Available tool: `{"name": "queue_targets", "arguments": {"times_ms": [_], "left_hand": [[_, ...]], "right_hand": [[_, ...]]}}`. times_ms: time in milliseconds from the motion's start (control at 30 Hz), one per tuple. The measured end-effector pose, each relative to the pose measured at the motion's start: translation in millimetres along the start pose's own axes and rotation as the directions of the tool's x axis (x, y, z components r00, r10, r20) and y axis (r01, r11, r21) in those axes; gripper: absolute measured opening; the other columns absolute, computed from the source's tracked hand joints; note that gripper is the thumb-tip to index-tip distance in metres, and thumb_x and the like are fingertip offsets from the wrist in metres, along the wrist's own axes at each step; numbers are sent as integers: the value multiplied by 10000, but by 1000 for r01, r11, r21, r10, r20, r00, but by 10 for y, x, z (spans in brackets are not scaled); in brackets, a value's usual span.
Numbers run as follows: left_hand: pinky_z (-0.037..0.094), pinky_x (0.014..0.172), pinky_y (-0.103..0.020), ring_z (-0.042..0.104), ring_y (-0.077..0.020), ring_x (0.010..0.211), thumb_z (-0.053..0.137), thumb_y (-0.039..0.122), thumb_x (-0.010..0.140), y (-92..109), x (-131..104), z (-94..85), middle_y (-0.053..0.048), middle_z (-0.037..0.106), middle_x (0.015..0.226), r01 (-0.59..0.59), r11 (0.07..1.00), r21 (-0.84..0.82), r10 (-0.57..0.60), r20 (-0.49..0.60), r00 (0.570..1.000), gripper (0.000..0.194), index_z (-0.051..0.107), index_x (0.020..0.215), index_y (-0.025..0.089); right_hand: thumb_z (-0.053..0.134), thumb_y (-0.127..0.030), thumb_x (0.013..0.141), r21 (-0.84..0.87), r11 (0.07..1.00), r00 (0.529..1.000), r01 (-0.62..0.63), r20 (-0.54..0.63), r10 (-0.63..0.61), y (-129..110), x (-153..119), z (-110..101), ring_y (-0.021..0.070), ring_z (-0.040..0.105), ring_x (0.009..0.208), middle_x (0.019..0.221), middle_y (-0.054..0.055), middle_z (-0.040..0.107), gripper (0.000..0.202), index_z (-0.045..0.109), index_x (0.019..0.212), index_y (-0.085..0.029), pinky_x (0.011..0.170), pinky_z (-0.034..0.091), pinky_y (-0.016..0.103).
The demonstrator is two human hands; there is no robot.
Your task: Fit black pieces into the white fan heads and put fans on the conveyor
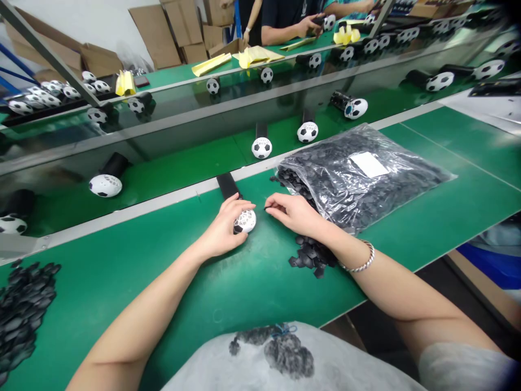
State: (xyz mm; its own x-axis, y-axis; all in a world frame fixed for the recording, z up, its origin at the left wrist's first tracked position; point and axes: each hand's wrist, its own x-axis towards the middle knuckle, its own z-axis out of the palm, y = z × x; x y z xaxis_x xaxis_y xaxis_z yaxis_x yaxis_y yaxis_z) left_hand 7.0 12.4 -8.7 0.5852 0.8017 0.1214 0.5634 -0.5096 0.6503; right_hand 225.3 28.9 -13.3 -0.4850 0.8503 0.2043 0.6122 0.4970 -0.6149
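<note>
My left hand (pixel 228 225) is closed around a white football-shaped head (pixel 246 221) with a black handle (pixel 227 185), lying on the green table. A few black patches show on the ball, and its upper face has a pattern of pale open shapes. Just to the right, my right hand (pixel 293 213) pinches a small black piece (pixel 266 207) between thumb and fingertips, slightly apart from the ball. Beneath and beside my right forearm lies a heap of small black pieces (pixel 311 256), spilling from a clear plastic bag (pixel 358 176) with a white label.
Beyond the table edge runs a green conveyor belt (pixel 195 163) carrying several football-headed items, such as one (pixel 261 147) straight ahead. Another pile of black pieces (pixel 26 309) lies at left. Across the line, a co-worker's hand (pixel 309 26) holds a similar item near yellow sheets (pixel 256 56).
</note>
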Motion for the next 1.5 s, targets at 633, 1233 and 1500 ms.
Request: {"name": "queue_targets", "arguments": {"times_ms": [633,1233,1500], "left_hand": [[240,1076,-502,284,-294,1295,660,276,696,-24,27,50,-80,539,1166,-34,999,-28,32,-69,997,446,497,1104,200],[247,1065,-472,302,-251,1276,595,196,718,-6,32,121,-49,548,1114,-30,998,-46,24,-131,991,329,500,1032,215],[295,1030,-485,306,-296,1222,724,340,641,6,4,213,-85,293,1167,210,978,23,-189,-338,922,446,533,1025,218]], "right_hand": [[611,-179,765,493,869,999,-37,22,30,-180,-18,209,120,541,674,751,11,616,35,637,764,-156,655,428,252],[666,-239,718,446,883,987,-143,127,96,-66,122,132,92,497,589,637,-28,568,135,575,687,-145,570,395,207],[725,-229,676,-241,940,948,-242,146,282,160,-44,-330,172,591,729,835,46,650,218,663,878,-177,617,425,250]]}}
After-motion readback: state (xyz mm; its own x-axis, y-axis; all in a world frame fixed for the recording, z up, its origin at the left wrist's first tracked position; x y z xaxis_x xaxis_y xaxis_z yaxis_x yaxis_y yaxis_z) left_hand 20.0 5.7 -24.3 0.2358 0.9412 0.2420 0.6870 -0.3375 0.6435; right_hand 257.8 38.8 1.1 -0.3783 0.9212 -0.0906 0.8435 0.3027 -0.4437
